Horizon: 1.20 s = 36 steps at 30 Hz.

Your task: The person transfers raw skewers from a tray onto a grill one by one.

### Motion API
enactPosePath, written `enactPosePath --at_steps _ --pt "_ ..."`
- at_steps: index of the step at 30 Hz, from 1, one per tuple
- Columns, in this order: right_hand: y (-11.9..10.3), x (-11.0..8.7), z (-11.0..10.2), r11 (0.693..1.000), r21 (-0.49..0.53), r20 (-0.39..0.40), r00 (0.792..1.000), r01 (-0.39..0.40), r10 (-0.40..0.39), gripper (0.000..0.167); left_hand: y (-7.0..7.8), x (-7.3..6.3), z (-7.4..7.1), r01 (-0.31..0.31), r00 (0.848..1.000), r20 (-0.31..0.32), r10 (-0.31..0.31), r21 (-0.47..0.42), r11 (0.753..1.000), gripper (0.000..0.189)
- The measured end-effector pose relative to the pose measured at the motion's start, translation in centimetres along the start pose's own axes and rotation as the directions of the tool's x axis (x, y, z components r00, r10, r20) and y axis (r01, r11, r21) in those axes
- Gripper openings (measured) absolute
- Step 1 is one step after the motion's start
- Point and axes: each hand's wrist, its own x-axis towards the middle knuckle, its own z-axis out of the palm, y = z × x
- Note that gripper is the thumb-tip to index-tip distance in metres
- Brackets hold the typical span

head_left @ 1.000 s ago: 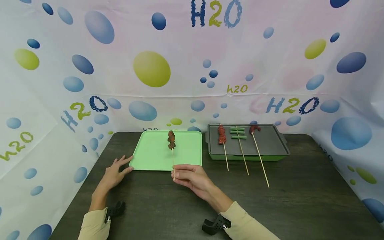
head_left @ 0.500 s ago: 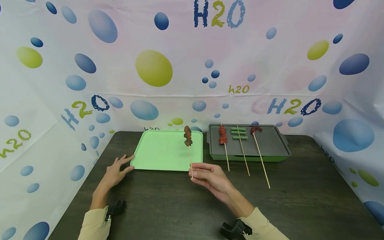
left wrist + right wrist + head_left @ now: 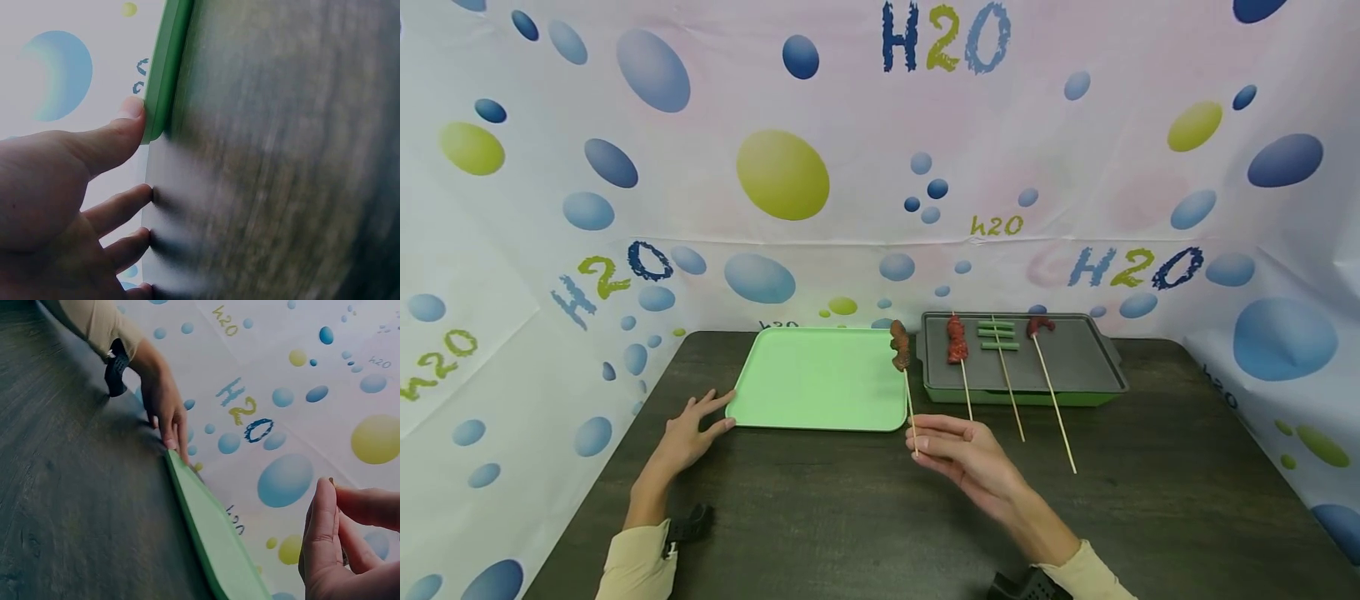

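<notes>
My right hand (image 3: 973,462) pinches the lower end of a thin wooden skewer (image 3: 900,348) threaded with brown meat chunks, held upright just off the right edge of a light green tray (image 3: 820,379). In the right wrist view the thumb and fingertips (image 3: 324,506) meet, and the skewer is mostly hidden. At the tray's near left corner rests my left hand (image 3: 688,435), fingers spread. The left wrist view has its thumb (image 3: 128,119) against the tray's green rim (image 3: 165,75), the other fingertips on the dark tabletop.
Right of the tray stands a green grill box with a grey plate (image 3: 1075,358). Across it lie a red meat skewer (image 3: 957,340), a green vegetable skewer (image 3: 997,333) and a skewer with a curled reddish piece (image 3: 1039,325), sticks overhanging the front. A bubble-printed sheet (image 3: 880,167) hangs behind.
My right hand has carried the brown meat skewer rightward, from over the tray's middle to its right edge. My left hand has stayed at the tray corner.
</notes>
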Motion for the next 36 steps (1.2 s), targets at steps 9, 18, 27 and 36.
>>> enactPosePath --at_steps 9,18,27,36 --pt "-2.2 -2.0 -1.2 0.999 -0.038 0.007 1.0 0.031 -0.03 0.045 0.1 0.3 0.0 -0.008 1.0 0.0 0.008 -0.006 1.0 0.06" --pt "-4.2 -3.3 -3.5 0.999 -0.008 0.065 0.997 0.049 -0.049 0.033 0.3 0.3 0.1 -0.02 1.0 -0.008 0.02 -0.012 1.0 0.06" --pt "-6.4 -3.9 -6.4 0.994 0.005 0.096 0.99 0.105 -0.105 0.034 0.1 0.1 0.1 -0.028 1.0 -0.008 0.028 -0.026 0.999 0.059" --pt "-7.5 -4.0 -10.1 0.994 -0.03 0.089 0.991 0.102 -0.099 0.036 -0.2 -0.1 0.0 -0.015 1.0 -0.005 0.015 -0.027 1.0 0.06"
